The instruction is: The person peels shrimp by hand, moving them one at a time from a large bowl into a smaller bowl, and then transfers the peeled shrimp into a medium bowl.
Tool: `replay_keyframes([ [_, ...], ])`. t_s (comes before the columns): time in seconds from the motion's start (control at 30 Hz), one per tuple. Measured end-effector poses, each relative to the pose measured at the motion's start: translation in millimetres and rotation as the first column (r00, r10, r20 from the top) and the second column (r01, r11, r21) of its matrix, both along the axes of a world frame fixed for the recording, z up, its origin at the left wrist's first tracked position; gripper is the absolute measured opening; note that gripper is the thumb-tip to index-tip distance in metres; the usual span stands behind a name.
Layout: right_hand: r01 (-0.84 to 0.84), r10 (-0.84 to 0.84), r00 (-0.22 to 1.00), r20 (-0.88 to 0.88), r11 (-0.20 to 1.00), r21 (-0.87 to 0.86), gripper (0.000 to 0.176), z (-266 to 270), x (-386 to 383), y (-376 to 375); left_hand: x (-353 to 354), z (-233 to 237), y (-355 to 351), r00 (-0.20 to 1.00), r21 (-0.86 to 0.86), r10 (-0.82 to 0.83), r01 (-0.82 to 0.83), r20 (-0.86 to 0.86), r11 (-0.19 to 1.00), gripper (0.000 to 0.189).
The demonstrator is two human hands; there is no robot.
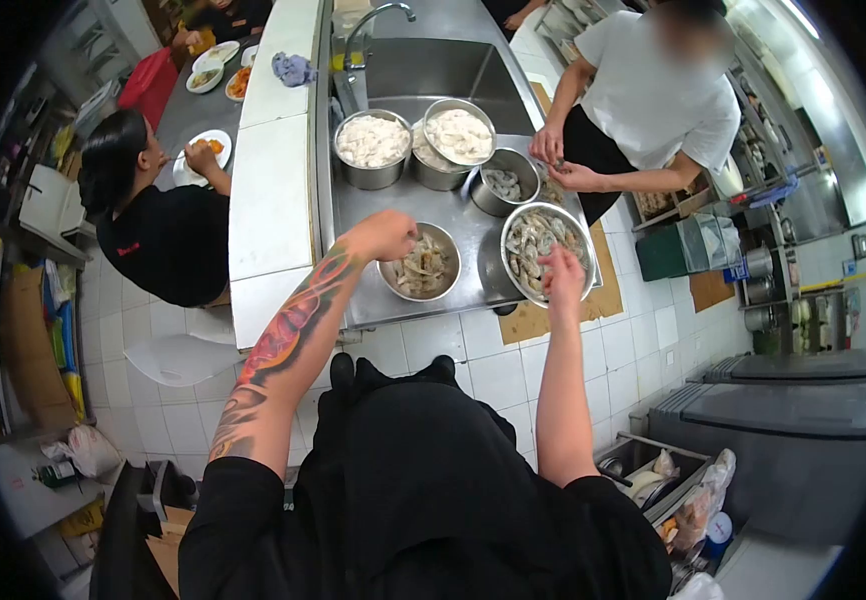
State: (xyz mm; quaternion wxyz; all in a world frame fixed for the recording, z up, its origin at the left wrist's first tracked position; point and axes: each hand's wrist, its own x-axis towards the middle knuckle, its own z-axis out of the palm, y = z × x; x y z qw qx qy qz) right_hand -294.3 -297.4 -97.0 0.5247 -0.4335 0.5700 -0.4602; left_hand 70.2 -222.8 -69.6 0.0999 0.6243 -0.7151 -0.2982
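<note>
My left hand [385,236], at the end of a tattooed forearm, is closed over the left rim of a metal bowl [448,285]. Greyish-brown shrimp pieces or shells [421,268] lie in that bowl. My right hand [561,276] has its fingers curled together above a wider metal bowl [513,285] of raw, grey unpeeled shrimp [533,238]. Anything pinched in either hand is too small or hidden to name. Behind the wide bowl stands a metal pot [491,205] with more grey shrimp in it.
Metal pots of pale, whitish food [373,140] stand by the sink [438,75] and its faucet [393,10]. Across the counter, a co-worker in a white shirt [653,90] works with both hands near the shrimp. A person in black [168,225] eats at the left.
</note>
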Motion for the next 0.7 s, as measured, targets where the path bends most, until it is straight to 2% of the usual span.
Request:
replay_keyframes([
  [0.03, 0.011, -0.011, 1.000, 0.003, 1.000, -0.004, 0.028, -2, 5, 14, 0, 1, -1, 1.000, 0.042, -0.012, 0.012, 0.007, 0.999, 0.035],
  [0.1, -0.139, 0.136, 0.989, 0.059, 0.990, 0.038, 0.026, -6, 15, 38, 0, -4, -2, 0.999, 0.026, -0.041, 0.041, 0.007, 0.999, 0.035],
  [0.2, -0.155, 0.148, 0.981, 0.128, 0.987, 0.049, 0.025, -11, 25, 47, -4, -2, -3, 0.999, 0.031, -0.047, 0.047, -0.001, 0.998, 0.036],
  [0.7, -0.245, 0.227, 0.962, 0.152, 0.963, 0.111, 0.028, -6, 29, 46, 3, -7, -1, 0.999, 0.010, -0.040, 0.040, 0.001, 0.999, 0.034],
])
